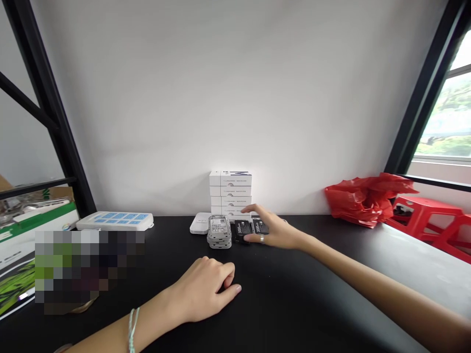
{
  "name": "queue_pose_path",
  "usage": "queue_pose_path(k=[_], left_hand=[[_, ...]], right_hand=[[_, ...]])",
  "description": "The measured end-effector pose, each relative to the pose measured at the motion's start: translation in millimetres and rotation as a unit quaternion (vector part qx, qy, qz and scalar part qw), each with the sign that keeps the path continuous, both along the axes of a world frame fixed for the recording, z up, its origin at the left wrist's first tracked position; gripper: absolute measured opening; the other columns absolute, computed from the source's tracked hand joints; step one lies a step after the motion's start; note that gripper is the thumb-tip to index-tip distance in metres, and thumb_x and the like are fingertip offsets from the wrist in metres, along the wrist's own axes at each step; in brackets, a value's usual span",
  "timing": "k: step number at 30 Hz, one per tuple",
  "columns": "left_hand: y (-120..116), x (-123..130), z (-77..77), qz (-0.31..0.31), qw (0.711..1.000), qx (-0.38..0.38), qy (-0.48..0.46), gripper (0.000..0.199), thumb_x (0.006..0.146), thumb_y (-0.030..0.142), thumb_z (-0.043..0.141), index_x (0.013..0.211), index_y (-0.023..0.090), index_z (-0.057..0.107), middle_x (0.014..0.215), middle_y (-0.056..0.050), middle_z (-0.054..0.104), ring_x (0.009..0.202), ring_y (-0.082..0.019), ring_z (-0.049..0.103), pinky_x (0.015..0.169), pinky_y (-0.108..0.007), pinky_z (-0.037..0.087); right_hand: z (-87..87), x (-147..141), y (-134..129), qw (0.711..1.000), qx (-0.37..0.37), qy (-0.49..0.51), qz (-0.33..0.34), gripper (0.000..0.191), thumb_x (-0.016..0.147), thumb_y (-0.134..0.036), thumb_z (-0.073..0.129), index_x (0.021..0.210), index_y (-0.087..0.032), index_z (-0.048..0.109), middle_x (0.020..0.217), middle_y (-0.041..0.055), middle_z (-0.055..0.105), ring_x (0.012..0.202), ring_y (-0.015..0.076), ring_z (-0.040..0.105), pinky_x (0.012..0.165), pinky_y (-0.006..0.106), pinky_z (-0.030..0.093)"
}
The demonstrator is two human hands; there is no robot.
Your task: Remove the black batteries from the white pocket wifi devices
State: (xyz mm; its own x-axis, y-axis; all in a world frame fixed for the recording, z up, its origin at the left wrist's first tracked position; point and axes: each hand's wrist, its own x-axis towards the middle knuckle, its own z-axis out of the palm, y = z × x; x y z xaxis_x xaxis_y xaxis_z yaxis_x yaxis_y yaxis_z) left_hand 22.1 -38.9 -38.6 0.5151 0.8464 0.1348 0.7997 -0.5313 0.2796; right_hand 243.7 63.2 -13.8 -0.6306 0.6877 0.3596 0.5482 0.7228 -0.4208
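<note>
My right hand (274, 230) reaches over flat black batteries (242, 228) with printed labels, thumb and index finger apart. Its thumb is at the lower edge of one battery; whether they touch I cannot tell. Closer to me, my left hand (208, 289) rests on the black table with its fingers curled in and the thumb stretched out, and nothing shows in it. Just left of the batteries is a short stack of white device housings (220, 230), the top one showing a printed label. White covers (199, 223) lie beside it.
White boxes (231, 191) are stacked against the wall. A white case with blue labels (117, 220) lies at the left, near a green and white box (66, 218). On the right are a red plastic bag (364, 198) and red stools (427, 213).
</note>
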Motion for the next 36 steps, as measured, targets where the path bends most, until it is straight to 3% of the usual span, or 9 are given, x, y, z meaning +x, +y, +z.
queue_pose_path(k=[5,9,15,20,24,28,30,33,36], left_hand=[[0.6,-1.2,-2.9,-0.006,1.0,0.015,0.008,0.028,0.087,0.038,0.046,0.066,0.02,0.043,0.059,0.004,0.052,0.052,-0.012,0.043,0.057,-0.025,0.026],[2.5,-2.6,-6.4,-0.008,1.0,0.018,0.013,0.029,0.088,0.04,0.046,0.067,0.02,0.044,0.06,0.004,0.053,0.052,-0.012,0.044,0.057,-0.025,0.027],[1.3,-2.5,-5.6,-0.008,1.0,0.021,0.015,0.029,0.088,0.039,0.046,0.067,0.02,0.044,0.059,0.004,0.053,0.052,-0.013,0.045,0.057,-0.025,0.028],[0.6,-0.6,-5.4,-0.008,1.0,0.025,0.012,0.029,0.088,0.038,0.047,0.066,0.02,0.045,0.059,0.004,0.054,0.052,-0.013,0.047,0.056,-0.025,0.028],[-0.5,-4.2,-3.6,-0.008,1.0,0.015,0.007,0.029,0.087,0.038,0.048,0.065,0.02,0.046,0.057,0.004,0.054,0.051,-0.012,0.048,0.052,-0.024,0.028],[8.2,-10.5,12.7,-0.019,0.999,-0.05,-0.012,0.022,0.084,0.037,0.053,0.069,0.021,0.055,0.061,0.004,0.059,0.054,-0.011,0.053,0.05,-0.022,0.033],[22.9,-9.2,25.6,-0.025,0.998,-0.056,-0.023,0.017,0.083,0.035,0.054,0.075,0.022,0.059,0.07,0.003,0.063,0.062,-0.011,0.058,0.054,-0.02,0.039],[58.4,1.3,41.8,-0.036,0.999,0.003,0.003,0.016,0.084,0.034,0.052,0.087,0.023,0.063,0.091,0.0,0.066,0.084,-0.015,0.062,0.069,-0.023,0.044],[98.6,15.5,47.2,-0.026,0.999,0.007,0.026,0.035,0.076,0.042,0.062,0.105,0.022,0.061,0.115,-0.006,0.06,0.105,-0.024,0.056,0.077,-0.029,0.044]], right_hand=[[8.9,-53.0,16.1,0.993,-0.053,-0.079,0.068,0.091,0.064,-0.062,0.07,0.137,-0.032,0.024,0.141,0.0102,0.033,0.13,0.036,0.029,0.099,0.053,0.034],[9.6,-72.8,31.2,0.988,-0.078,-0.117,0.057,0.095,0.062,-0.057,0.074,0.137,-0.03,0.022,0.134,0.0115,0.042,0.125,0.0365,0.034,0.098,0.054,0.031],[7.9,-77.3,30.1,0.989,-0.078,-0.112,0.052,0.097,0.059,-0.05,0.078,0.136,-0.03,0.022,0.128,0.0122,0.047,0.12,0.0338,0.041,0.098,0.052,0.03],[7.9,-62.6,18.1,0.991,-0.116,-0.035,0.051,0.102,0.056,-0.049,0.08,0.135,-0.029,0.02,0.125,0.0129,0.049,0.12,0.0332,0.043,0.098,0.052,0.032],[2.9,-32.0,-5.7,0.99,-0.133,0.035,0.03,0.103,0.054,-0.046,0.082,0.133,-0.03,0.016,0.125,0.0113,0.05,0.121,0.0309,0.043,0.1,0.048,0.033],[-12.6,4.2,-36.7,0.989,-0.144,0.017,-0.034,0.107,0.051,-0.047,0.083,0.132,-0.032,0.014,0.127,0.0101,0.047,0.122,0.0325,0.041,0.1,0.049,0.032],[-20.9,16.2,-50.8,0.985,-0.164,0.006,-0.047,0.11,0.05,-0.047,0.083,0.133,-0.031,0.013,0.129,0.0099,0.045,0.121,0.0326,0.042,0.1,0.049,0.033],[-29.3,22.8,-65.7,0.981,-0.19,-0.008,-0.043,0.114,0.049,-0.046,0.083,0.136,-0.031,0.012,0.132,0.0085,0.042,0.12,0.0318,0.041,0.1,0.047,0.034],[-32.3,23.2,-70.9,0.981,-0.189,-0.016,-0.03,0.113,0.05,-0.046,0.083,0.137,-0.032,0.012,0.137,0.0083,0.038,0.124,0.0328,0.037,0.103,0.047,0.032]])
